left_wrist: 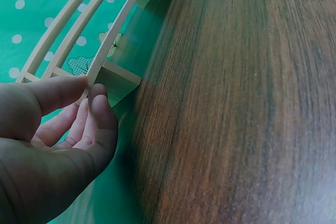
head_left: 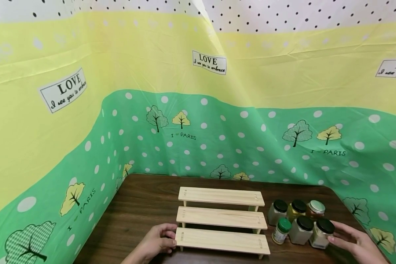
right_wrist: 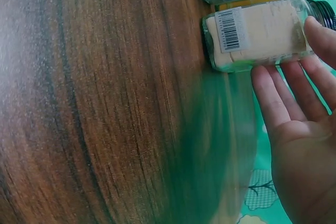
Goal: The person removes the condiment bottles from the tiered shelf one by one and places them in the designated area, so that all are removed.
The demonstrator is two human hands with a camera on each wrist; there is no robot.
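Observation:
A pale wooden three-step rack [head_left: 222, 240] stands on the dark table. My left hand [head_left: 156, 240] is at the left end of its lowest board; in the left wrist view the thumb and forefinger pinch the board's end [left_wrist: 97, 66]. To the rack's right, several spice jars stand together in two rows. My right hand [head_left: 354, 240] is beside the front right jar [head_left: 320, 236], a square glass one with a black lid and pale powder. In the right wrist view, fairly straight fingers [right_wrist: 273, 95] touch this jar's side, with the thumb near its neck.
Next to that jar are another black-lidded jar [head_left: 300, 233] and a small green-capped bottle [head_left: 280, 233]. Behind them stand a grey-filled jar [head_left: 277, 212], a yellow-filled jar [head_left: 296, 211] and a pale-lidded reddish jar [head_left: 315, 209]. A patterned cloth [head_left: 184, 157] hangs around the table [head_left: 135, 205].

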